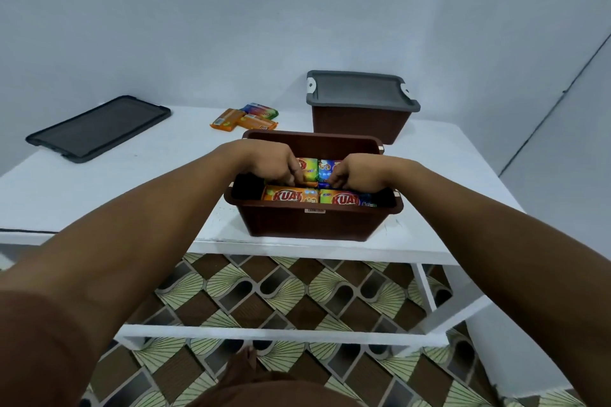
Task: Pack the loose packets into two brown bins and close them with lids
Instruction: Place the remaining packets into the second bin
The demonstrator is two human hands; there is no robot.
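Two hands are working inside the open brown bin, which is sitting at the near edge of the white table. The left hand and the right hand are both reaching down onto the back row of the packed packets. Their fingers are curling downward with the tips among the wrappers, but I cannot tell whether they are pinching a packet or only pressing the row level. Judging by this, the step in hand is settling the contents of this bin.

Three loose packets are lying on the table just beyond the bin's far left corner, apart from both hands. At the back right the second bin is standing with its grey lid already on. A spare lid is lying flat near the table's left end, well apart from the bin.

Next, the hands are probably going to need to come out, reach over the far wall for the loose packets and find room for them. The rows must be sitting below the rim for the spare lid to seat
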